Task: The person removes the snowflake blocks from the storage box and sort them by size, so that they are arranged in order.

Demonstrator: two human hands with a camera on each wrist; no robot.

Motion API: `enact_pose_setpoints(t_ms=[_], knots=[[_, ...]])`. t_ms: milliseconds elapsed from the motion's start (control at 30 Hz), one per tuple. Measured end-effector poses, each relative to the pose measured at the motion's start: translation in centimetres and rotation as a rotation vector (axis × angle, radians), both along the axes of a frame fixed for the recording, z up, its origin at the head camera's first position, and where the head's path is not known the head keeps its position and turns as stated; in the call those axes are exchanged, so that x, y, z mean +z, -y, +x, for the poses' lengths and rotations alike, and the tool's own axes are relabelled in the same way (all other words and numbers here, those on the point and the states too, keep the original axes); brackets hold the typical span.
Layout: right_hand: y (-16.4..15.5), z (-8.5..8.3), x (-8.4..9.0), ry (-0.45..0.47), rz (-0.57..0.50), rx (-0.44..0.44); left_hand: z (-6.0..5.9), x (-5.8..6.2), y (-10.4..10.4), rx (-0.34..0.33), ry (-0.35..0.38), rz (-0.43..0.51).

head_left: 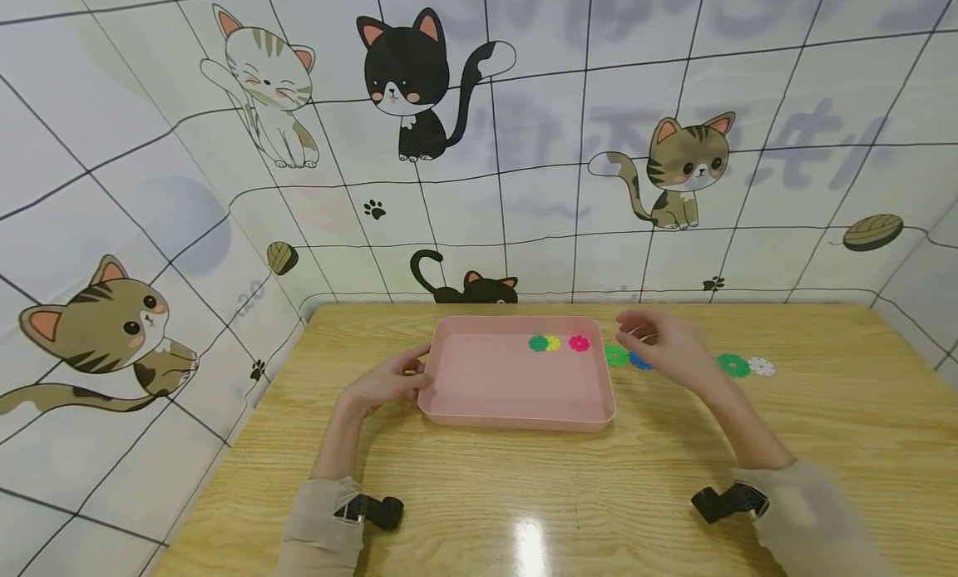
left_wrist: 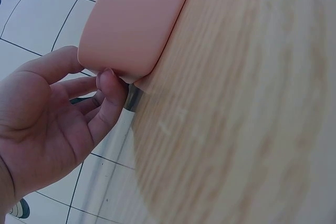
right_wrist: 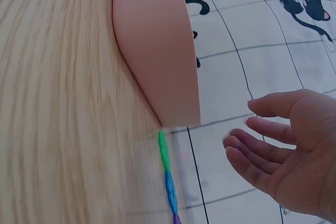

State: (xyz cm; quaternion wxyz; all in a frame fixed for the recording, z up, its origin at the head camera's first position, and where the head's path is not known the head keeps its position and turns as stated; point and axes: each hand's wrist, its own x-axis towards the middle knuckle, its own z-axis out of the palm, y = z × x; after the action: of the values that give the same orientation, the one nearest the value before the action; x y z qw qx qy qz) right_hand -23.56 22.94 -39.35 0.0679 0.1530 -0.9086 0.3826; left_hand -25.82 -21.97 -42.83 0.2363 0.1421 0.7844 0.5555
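My left hand (head_left: 392,382) rests against the left end of the pink tray (head_left: 486,402), fingers (left_wrist: 107,90) touching its rounded corner, thumb up by the rim; they lie loose against it rather than clamped round it. The tray sits flat on the desk (head_left: 524,485), in the middle, towards the far edge.

My right hand (head_left: 666,344) hovers above the desk just right of the tray's far right corner, released, fingers (right_wrist: 252,150) relaxed and slightly bent, holding nothing.

Inside the tray, near its far right part, lie three flower discs: a green one (head_left: 537,343) touching a yellow one (head_left: 553,342), and a pink one (head_left: 579,342) a little apart. On the desk just outside the tray, beneath my right hand, lie a green disc (head_left: 616,356) and a blue disc (head_left: 639,362), touching. Farther right, beyond my hand, another green disc (head_left: 733,365) lies just beside a white disc (head_left: 761,367).
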Motion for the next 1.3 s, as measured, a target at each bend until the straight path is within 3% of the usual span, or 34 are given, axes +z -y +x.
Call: enact_pose_setpoints(t_ms=[367, 667, 933, 1300], knots=[[5.2, -1.7, -0.9, 0.053, -0.103, 0.135, 0.0, 0.0, 0.1, -0.005, -0.005, 0.003], [8.3, -3.1, -2.1, 0.1, -0.063, 0.226, -0.1, -0.1, 0.2, -0.012, -0.015, 0.002], [9.5, -4.0, -3.2, 0.183, -0.034, 0.181, -0.1, -0.1, 0.1, -0.014, -0.019, 0.004], [9.8, -4.8, -4.2, 0.15, -0.015, 0.179, -0.1, -0.1, -0.1, -0.004, -0.017, 0.003]])
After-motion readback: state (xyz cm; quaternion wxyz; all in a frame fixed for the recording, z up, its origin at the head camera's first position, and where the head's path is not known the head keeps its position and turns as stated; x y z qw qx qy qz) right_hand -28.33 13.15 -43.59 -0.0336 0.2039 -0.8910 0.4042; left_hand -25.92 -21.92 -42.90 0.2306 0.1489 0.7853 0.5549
